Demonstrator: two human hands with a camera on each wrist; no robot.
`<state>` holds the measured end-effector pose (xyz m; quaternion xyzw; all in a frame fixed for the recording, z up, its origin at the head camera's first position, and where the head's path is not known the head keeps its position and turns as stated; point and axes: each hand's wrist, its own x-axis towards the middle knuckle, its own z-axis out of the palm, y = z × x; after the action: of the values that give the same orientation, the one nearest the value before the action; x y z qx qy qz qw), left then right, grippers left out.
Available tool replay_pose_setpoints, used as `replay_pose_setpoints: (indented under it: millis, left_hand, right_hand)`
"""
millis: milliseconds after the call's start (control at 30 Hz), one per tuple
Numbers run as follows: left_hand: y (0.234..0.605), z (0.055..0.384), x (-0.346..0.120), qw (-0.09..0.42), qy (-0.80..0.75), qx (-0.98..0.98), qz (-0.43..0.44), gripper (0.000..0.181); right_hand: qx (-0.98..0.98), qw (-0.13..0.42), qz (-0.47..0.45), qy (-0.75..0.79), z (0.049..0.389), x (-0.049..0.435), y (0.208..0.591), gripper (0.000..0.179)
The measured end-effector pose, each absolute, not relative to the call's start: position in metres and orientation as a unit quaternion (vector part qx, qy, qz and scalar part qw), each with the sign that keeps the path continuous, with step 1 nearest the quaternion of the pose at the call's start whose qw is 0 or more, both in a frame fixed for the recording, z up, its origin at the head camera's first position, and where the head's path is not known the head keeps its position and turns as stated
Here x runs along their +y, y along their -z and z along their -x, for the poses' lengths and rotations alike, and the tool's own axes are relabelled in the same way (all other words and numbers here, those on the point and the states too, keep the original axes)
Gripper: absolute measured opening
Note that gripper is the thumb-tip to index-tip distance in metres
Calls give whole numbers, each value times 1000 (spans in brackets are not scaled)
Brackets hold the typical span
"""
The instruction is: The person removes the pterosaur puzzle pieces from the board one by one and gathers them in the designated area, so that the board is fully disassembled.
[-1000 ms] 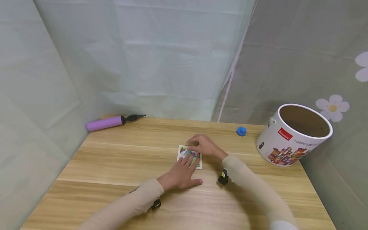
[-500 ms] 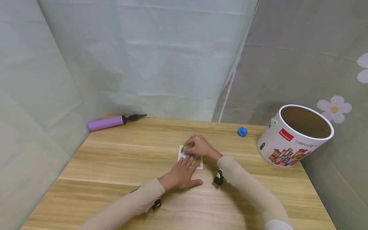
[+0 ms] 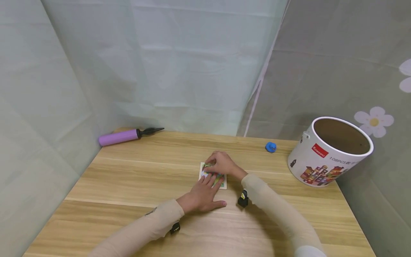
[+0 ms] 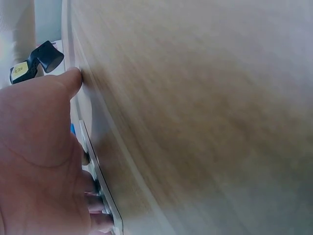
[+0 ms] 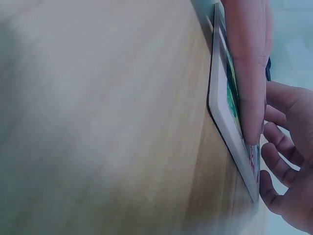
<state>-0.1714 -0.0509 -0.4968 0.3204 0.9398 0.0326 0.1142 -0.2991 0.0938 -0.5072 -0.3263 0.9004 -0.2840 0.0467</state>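
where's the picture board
In the head view, the picture board lies on the table, partly under the left hand and right hand, left of the white bucket.

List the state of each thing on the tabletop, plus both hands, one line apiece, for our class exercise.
Picture board: flat on the tabletop, face up, partly covered
Left hand: fingers outstretched, resting on the board
Right hand: fingers curled over the board; any grip is hidden
Purple hand pump: lying on its side
Blue toy duck: resting on the tabletop, untouched
White toy-block tub: upright, open at the top
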Motion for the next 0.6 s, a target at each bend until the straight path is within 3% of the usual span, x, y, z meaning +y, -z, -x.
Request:
replay_pose_setpoints:
  millis: [600]
  left_hand:
    - [496, 170, -50, 102, -45, 940, -322, 92]
  right_hand:
    - [890, 107, 296, 330, 300, 91, 501, 19]
